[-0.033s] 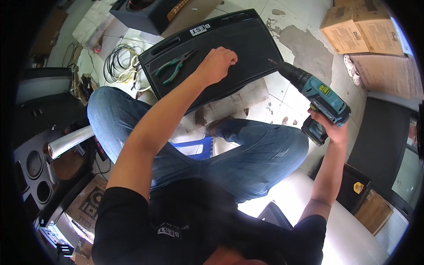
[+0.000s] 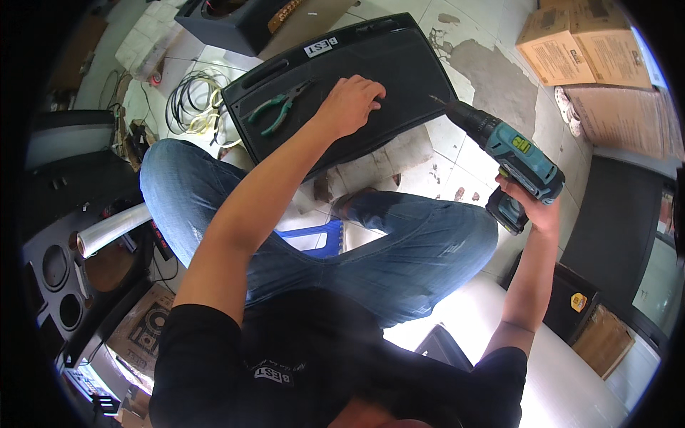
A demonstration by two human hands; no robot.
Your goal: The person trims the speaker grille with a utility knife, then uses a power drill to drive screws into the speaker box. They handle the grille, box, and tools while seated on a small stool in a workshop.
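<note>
My right hand point(image 2: 529, 203) is wrapped round the handle of a teal and black cordless drill point(image 2: 521, 153). Its thin bit point(image 2: 438, 99) points left, over the right edge of a black speaker box point(image 2: 399, 60) with a dark flat face. On that face rests my left hand point(image 2: 351, 105), its fingers curled inward; whatever they may hold is hidden. Long-nose pliers point(image 2: 275, 114) with green and black handles lie on the box, left of that hand, their jaws pointing toward the far side.
Pale blocks point(image 2: 399, 153) are under the box. Coiled cables point(image 2: 196, 103) lie on the tiles at left, below another black speaker cabinet point(image 2: 228, 28). Cardboard boxes point(image 2: 571, 46) are stacked at far right. A blue plastic piece point(image 2: 328, 239) shows between my legs; a clear film roll point(image 2: 114, 228) lies leftward.
</note>
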